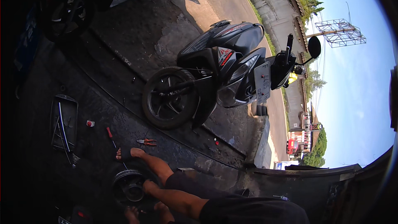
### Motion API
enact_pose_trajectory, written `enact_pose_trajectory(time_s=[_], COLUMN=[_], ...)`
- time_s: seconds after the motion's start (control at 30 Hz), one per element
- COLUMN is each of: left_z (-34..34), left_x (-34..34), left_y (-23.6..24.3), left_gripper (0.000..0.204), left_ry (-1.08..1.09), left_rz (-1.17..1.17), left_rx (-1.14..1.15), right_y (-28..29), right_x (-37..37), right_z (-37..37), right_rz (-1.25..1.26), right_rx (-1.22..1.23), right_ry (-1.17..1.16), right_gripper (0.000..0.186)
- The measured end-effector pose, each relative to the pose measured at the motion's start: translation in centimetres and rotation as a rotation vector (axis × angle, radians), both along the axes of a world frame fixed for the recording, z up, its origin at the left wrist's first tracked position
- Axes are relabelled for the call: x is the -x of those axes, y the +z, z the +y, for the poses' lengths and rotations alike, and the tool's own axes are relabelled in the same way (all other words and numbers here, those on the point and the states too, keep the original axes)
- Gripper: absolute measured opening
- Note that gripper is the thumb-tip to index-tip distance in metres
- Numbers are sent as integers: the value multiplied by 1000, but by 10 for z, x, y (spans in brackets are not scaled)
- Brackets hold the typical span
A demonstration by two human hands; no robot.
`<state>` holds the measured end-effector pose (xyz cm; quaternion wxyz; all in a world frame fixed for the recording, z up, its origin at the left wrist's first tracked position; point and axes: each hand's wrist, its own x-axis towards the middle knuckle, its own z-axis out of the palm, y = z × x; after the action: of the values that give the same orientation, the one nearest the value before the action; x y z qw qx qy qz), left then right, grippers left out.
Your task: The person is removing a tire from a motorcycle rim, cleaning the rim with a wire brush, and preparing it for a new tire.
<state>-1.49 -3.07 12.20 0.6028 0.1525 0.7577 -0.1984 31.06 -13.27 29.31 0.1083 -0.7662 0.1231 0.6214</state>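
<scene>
Dark, grimy floor across the left and middle of the view, scuffed, stained and crossed by long straight seams. Whole scene tipped sideways, with blue sky at right. Down on the floor, left of centre near the lower edge, a round wheel part with a paler rim, and just at its edge a bare hand. Cannot tell whether left or right, nor whether closed on the rim; other hand's grip equally unreadable among shadow and bare limbs. Scattered nearby: red-handled screwdriver, orange-handled pliers, small red-and-white container, and a dark tray with a pale curved strip in it. Farther along, a small red piece on the same floor. Black scooter in the middle, front wheel on the floor; another motorcycle in deep shadow at upper left. Past the shaded workspace, a sunlit road, weathered grey wall, red car and tall lattice frame.
</scene>
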Motion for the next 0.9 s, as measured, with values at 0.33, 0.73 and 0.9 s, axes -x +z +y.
enact_pose_trajectory(time_s=[0.33,0.73,0.9], left_z=[-54,-31,-25], left_x=[-81,-11,-41], left_y=[-3,11,11], left_gripper=[41,39,36], left_ry=[-110,-121,-154], left_rz=[-162,-75,-127], left_rx=[-13,-100,-140], right_y=[-45,-12,-4], right_x=[-1,-38,-34], right_z=[-87,-2,-18], right_rz=[17,-64,-156], right_rx=[27,-104,-87], right_ry=[368,412,430], right_gripper=[40,32,32])
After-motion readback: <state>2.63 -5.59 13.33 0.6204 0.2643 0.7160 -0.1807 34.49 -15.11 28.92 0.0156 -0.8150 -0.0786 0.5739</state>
